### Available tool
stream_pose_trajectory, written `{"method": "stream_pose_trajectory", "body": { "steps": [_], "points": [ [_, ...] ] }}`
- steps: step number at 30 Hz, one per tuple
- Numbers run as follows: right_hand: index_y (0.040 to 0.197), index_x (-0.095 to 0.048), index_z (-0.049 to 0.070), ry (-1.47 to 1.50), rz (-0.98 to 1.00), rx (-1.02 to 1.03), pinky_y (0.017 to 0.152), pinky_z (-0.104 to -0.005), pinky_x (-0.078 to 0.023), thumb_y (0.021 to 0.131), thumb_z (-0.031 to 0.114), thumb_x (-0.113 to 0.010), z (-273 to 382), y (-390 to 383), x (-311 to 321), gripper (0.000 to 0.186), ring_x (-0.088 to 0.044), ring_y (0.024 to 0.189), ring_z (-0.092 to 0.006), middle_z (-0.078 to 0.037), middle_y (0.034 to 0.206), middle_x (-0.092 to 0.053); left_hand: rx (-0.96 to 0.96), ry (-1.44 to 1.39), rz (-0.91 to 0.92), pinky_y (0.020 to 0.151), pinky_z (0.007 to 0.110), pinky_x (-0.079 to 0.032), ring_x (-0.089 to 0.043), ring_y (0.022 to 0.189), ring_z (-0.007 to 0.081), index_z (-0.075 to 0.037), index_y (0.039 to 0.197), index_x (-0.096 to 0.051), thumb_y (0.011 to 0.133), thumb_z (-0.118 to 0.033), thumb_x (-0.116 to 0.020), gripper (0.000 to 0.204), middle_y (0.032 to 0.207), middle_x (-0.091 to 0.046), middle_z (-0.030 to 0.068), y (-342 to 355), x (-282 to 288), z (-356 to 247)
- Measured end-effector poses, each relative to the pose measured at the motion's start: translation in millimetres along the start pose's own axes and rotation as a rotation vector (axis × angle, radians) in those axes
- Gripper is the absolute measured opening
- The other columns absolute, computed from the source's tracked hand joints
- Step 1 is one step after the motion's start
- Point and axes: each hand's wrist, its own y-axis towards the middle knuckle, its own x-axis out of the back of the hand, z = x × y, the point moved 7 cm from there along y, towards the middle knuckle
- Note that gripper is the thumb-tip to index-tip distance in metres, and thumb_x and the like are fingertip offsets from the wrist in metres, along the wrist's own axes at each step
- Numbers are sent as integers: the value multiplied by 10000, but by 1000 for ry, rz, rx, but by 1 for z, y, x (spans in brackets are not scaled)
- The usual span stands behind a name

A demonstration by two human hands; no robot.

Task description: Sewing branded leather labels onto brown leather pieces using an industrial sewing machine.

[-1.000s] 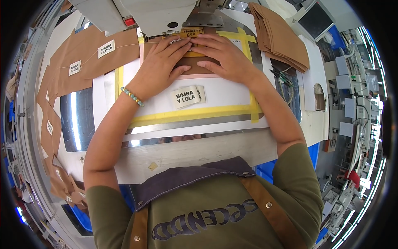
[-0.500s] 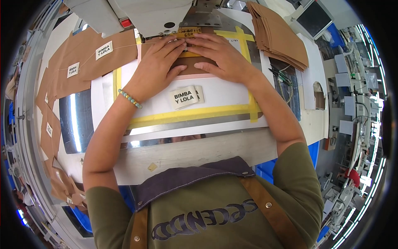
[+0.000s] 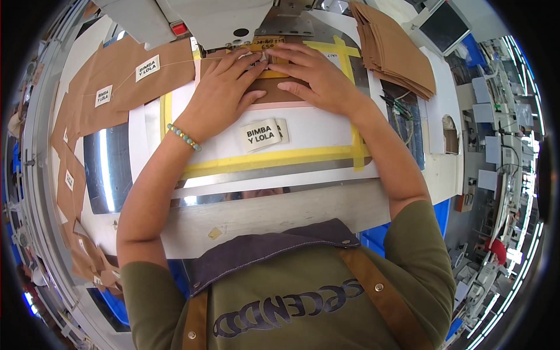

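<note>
My left hand and my right hand lie palm down under the sewing machine head, fingers stretched forward with the tips almost meeting. Between the fingertips a white fabric label shows in part, inside a yellow template frame that sits over a brown fabric piece. My fingers rest on the label and the frame; neither hand grasps anything. On the white sheet nearer to me, a few cream labels with dark print lie in a small overlapping pile.
Brown pieces with labels, linked by thread, trail down the left side. A stack of brown pieces lies at the back right, beside a monitor. Thread snips lie below that stack. Yellow tape borders the white sheet.
Both hands have shifted slightly to the right. The fingertips have moved a little, and more of the white label shows between them.
</note>
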Motion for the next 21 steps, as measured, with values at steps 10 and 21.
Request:
{"method": "stream_pose_trajectory", "body": {
  "steps": [10, 21],
  "points": [
    [1335, -746, 42, -12, -55, 0, 1222, -468, -443, 1048, 362, -714, 4, 3, -1, 431, -483, 1521, -309, -84, 1564, -626, 24, -89, -14, 1279, 498, -341, -423, 1557, 333, -52, 1556, -581, 1008, -276, -747, 615, 1598, -571, 124, 0, 0, 4],
    [1531, -633, 64, -31, 19, -6, 1315, -565, -284, 1098, 462, -608, 4, -1, -7, 589, -395, 1591, -324, -116, 1612, -587, -6, -120, -12, 1286, 493, -358, -439, 1553, 349, -9, 1562, -566, 972, -237, -787, 669, 1617, -576, 119, 0, 3, 3]
  ]
}}
